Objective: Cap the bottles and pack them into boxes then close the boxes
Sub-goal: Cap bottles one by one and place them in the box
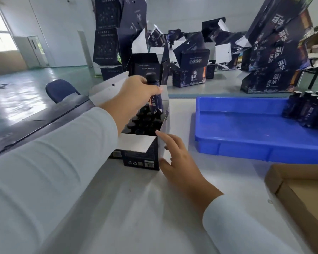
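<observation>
Left hand [136, 92], sleeve white, gripping capped dark bottle [155, 94] near its top, held upright over far end of open dark box [140, 156]. Bottle base just inside box mouth, above black caps of packed bottles [143, 121] standing in rows. Right hand [174, 153] with fingers straight, resting against near right corner of box and its white flap, holding nothing. Box upright on white table [117, 208], flaps spread open. Blue tray [246, 142] to the right, apart from box, carrying cluster of capped bottles [308, 110] at its far right end. Brown carton [286, 182] at right edge, near tray. Stacked dark boxes [189, 74] behind, several open.
</observation>
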